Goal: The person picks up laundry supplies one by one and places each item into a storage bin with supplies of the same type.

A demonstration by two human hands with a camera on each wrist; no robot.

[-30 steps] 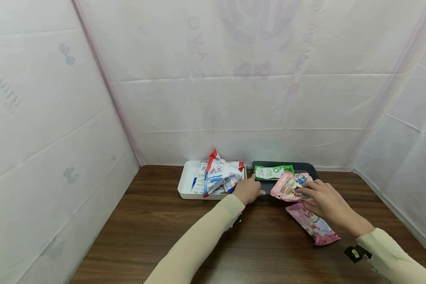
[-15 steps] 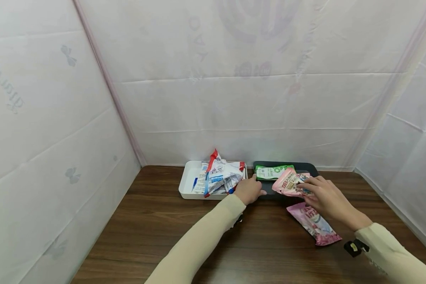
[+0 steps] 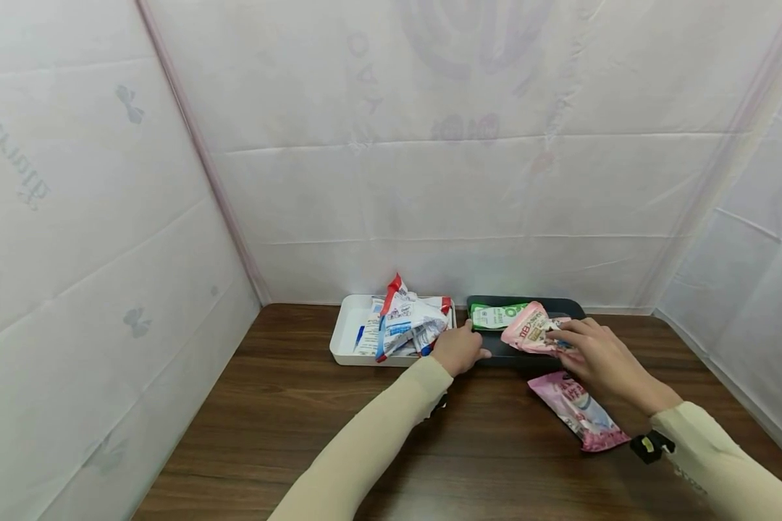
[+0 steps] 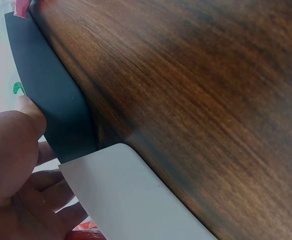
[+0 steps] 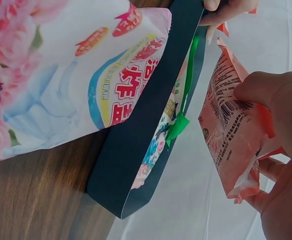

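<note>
My right hand (image 3: 602,362) pinches a pink pouch (image 3: 531,331) above the dark grey tray (image 3: 505,353); the right wrist view shows the pouch's printed back (image 5: 231,120) tilted between thumb and fingers. With my left hand (image 3: 457,349) I grip the left end of the dark tray, near where it meets the white tray (image 3: 342,340). Inside the dark tray lie a green-and-white packet (image 3: 495,317) and a floral packet (image 5: 153,155), mostly hidden. A pink and white bag (image 3: 576,411) lies on the table below my right hand.
Several white, blue and red packets (image 3: 407,318) are heaped in the white tray, one pointing upward. The brown wooden table (image 3: 287,427) is enclosed by white cloth walls (image 3: 391,188), with the back wall close behind both trays.
The pink pouch in my right hand has tilted slightly and shifted a little over the dark tray. My left hand keeps its place at the tray's end.
</note>
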